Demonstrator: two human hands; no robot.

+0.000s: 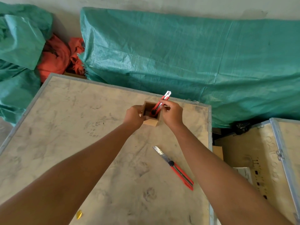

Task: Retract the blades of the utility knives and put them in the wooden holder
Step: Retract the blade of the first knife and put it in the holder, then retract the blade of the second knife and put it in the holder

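Observation:
A square wooden holder (152,122) stands near the far edge of the crate lid (65,127). My left hand (134,116) grips its left side. My right hand (171,114) pinches a red utility knife (165,96) whose lower end is inside the holder; its upper end sticks out, tilted to the right. A second red utility knife (177,170) lies flat on the lid, nearer to me and to the right, with its silver blade extended toward the holder.
Green tarps (194,54) cover bulky things beyond the lid, with orange cloth (60,57) between them. Another metal-edged wooden crate (259,156) stands to the right across a gap. A small yellow scrap (79,214) lies near the lid's front.

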